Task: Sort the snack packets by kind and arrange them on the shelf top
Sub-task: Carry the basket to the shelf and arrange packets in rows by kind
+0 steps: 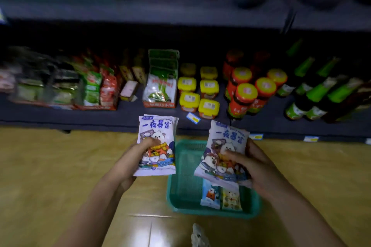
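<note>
My left hand (pixel 130 158) grips a small stack of white snack packets (pixel 158 132) with blue lettering and cartoon bears, thumb across the front. My right hand (pixel 253 166) holds a second stack of the same white packets (pixel 226 142), tilted a little to the right, above a green plastic basket (pixel 184 176) on the floor. Two smaller packets lie in the basket's near right part: a blue one (pixel 210 196) and a pale yellow one (pixel 231 199).
The low dark shelf (pixel 128 116) ahead carries boxed packets (pixel 160 86), yellow-lidded jars (pixel 200 94), orange-lidded jars (pixel 249 92) and green bottles (pixel 321 94). A higher shelf holds dark and orange bottles. The floor is yellow wood-look tile, with a pale crumpled object (pixel 197 234) near me.
</note>
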The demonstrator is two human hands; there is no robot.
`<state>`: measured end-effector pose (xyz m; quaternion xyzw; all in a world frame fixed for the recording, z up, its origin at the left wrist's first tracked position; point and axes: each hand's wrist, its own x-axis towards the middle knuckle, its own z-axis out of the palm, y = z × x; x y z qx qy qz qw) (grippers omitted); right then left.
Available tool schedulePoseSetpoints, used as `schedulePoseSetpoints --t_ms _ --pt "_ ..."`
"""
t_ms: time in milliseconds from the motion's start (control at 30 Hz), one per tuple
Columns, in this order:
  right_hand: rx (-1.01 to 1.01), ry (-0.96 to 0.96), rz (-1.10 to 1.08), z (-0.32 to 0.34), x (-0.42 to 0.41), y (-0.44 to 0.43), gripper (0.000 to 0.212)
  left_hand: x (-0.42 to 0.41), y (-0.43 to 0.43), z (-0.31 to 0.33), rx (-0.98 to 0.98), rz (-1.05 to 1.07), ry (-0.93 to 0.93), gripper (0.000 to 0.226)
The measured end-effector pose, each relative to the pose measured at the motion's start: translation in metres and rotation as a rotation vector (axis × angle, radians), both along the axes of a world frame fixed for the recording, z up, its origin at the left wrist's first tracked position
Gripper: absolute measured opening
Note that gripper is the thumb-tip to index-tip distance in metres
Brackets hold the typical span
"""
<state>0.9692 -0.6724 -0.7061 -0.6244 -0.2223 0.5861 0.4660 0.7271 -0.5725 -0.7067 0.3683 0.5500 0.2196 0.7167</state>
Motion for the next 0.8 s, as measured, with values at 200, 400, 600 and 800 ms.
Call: schedulePoseSetpoints --t_ms 200,400,600,800 --pt "0.166 -0.083 -0.04 0.234 -0.029 0.019 0.037 -0.052 -0.004 0.247 0.112 0.129 0.007 0.057" --pt "0.326 -0.162 0.068 0.448 -0.058 0.043 0.031 -0.11 -0.005 0.465 0.254 0.285 0.056 0.008" --pt "0.492 -0.11 0.189 0.582 -0.126 0.07 0.035 -0.186 -0.006 0.6 0.376 0.378 0.044 0.014" --pt "0.5 -0.015 0.21 0.632 -0.216 0.1 0.024 -0.263 0.034 0.652 0.419 0.399 0.086 0.014"
